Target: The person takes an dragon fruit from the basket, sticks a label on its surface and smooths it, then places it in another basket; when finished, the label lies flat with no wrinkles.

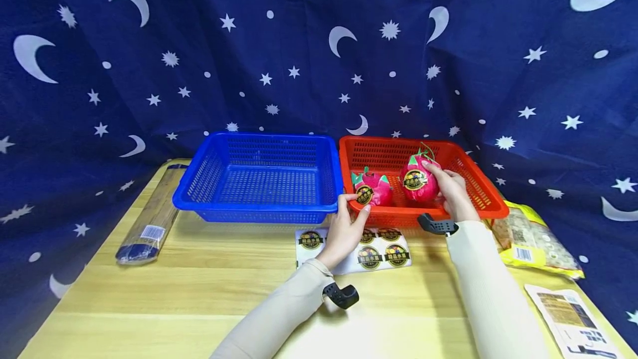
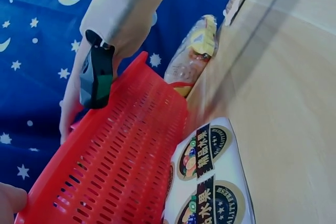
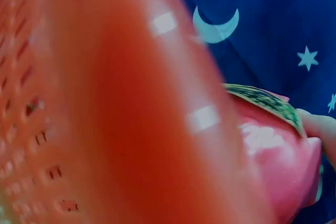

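My right hand (image 1: 454,193) holds a pink dragon fruit (image 1: 416,187) with green tips over the right part of the red basket (image 1: 478,170). A round black-and-gold sticker (image 1: 415,179) is on that fruit's front. In the right wrist view the blurred basket wall (image 3: 131,103) covers much of the dragon fruit (image 3: 278,166). A second dragon fruit (image 1: 381,190), also with a sticker, lies in the basket's left front corner. Beside it my left hand (image 1: 344,234) grips the front left rim, with a fingertip (image 2: 13,199) at the rim in the left wrist view.
A blue basket (image 1: 271,186) stands left of the red one. Under my left hand lies a sheet of round stickers (image 1: 384,265). A long brown packet (image 1: 154,215) is at the left, a yellow-edged bag (image 1: 538,237) and a flat printed packet (image 1: 573,320) at the right.
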Motion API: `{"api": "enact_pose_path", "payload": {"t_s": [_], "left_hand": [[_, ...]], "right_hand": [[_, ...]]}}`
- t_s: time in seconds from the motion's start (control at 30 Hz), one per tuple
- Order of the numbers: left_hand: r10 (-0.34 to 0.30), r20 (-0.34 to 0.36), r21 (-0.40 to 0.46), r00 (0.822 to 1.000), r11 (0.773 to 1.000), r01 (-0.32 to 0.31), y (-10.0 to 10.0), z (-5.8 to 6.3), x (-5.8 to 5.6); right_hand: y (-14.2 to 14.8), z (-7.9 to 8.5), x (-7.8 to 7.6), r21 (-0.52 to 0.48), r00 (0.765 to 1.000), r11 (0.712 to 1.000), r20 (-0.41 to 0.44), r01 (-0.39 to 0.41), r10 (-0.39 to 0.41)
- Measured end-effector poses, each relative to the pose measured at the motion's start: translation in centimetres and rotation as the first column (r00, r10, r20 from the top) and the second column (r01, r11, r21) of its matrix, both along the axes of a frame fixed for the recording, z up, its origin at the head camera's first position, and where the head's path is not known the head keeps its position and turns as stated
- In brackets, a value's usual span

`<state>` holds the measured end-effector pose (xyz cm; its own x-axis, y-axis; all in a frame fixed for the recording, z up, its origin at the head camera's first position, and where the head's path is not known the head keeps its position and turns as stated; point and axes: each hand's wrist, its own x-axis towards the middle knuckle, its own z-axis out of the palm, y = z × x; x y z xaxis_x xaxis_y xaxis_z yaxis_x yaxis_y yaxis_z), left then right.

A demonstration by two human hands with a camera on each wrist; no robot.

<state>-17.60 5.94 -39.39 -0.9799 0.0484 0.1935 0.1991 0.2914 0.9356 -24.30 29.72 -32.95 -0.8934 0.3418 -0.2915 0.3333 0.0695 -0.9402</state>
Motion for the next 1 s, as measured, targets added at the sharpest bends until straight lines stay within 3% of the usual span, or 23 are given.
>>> {"api": "enact_pose_path", "payload": {"t_s": [0.23,0.33,0.47,0.57,0.67,0.8,1.0], "left_hand": [[-0.008,0.003,0.0,1.0,1.0,0.008,0.2,0.2,0.1],[-0.004,-0.005,0.006,1.0,1.0,0.004,0.2,0.2,0.1],[0.006,0.004,0.0,1.0,1.0,-0.006,0.1,0.3,0.1],[0.01,0.015,-0.005,1.0,1.0,-0.01,0.1,0.2,0.1],[0.008,0.024,-0.01,1.0,1.0,-0.008,0.1,0.2,0.1],[0.005,0.042,-0.009,0.999,1.0,-0.004,0.1,0.2,0.2],[0.001,0.032,-0.005,0.999,1.0,-0.001,0.0,0.3,0.2]], "right_hand": [[1.3,-1.0,-0.9,0.095,0.974,0.978,0.145,-0.188,0.173],[2.0,-1.5,-1.4,0.087,0.931,0.94,0.194,-0.33,0.309],[2.4,-1.6,-1.7,0.073,0.853,0.866,0.234,-0.494,0.467],[2.0,-1.1,-1.2,0.096,0.832,0.847,0.274,-0.523,0.483],[1.4,-0.7,-0.7,0.111,0.828,0.846,0.307,-0.521,0.47],[1.5,-0.8,-0.9,0.1,0.811,0.829,0.298,-0.551,0.503],[0.9,-0.9,-1.1,0.149,0.812,0.813,0.28,-0.564,0.512]]}}
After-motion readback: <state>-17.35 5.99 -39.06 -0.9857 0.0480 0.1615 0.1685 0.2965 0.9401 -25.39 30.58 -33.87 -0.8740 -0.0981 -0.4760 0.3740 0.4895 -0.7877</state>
